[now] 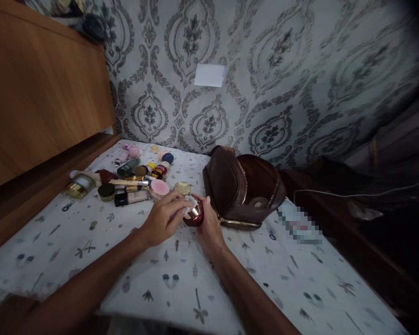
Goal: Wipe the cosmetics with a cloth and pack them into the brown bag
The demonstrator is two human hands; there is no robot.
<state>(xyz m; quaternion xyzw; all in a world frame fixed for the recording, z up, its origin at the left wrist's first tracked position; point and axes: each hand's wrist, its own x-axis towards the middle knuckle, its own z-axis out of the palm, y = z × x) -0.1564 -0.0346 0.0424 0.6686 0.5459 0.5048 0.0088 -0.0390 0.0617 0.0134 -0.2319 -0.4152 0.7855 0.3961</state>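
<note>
My right hand (pixel 211 229) is wrapped round a dark red, shiny cosmetic jar (pixel 194 218) with a gold band. The fingers of my left hand (pixel 165 219) pinch a crumpled white tissue (pixel 190 203) against the jar's top. Just beyond the hands lie a pink round compact (pixel 159 187) and a gold round compact (pixel 182 188). To the right stands a brown leather bag (pixel 225 179) with its zipped top gaping; its inside is dark. Left of the hands is a bottle of foundation (pixel 132 198) with a black cap, lying on its side.
Several cosmetics crowd the left back of the patterned cloth (pixel 174 279): makeup brushes (pixel 129 183), a dark green jar (pixel 106 191), a gold-capped jar (pixel 79 186) and a pink tube (pixel 131 150). A wooden cabinet (pixel 45 88) borders the left. A blurred-out packet (pixel 299 225) lies right of the bag.
</note>
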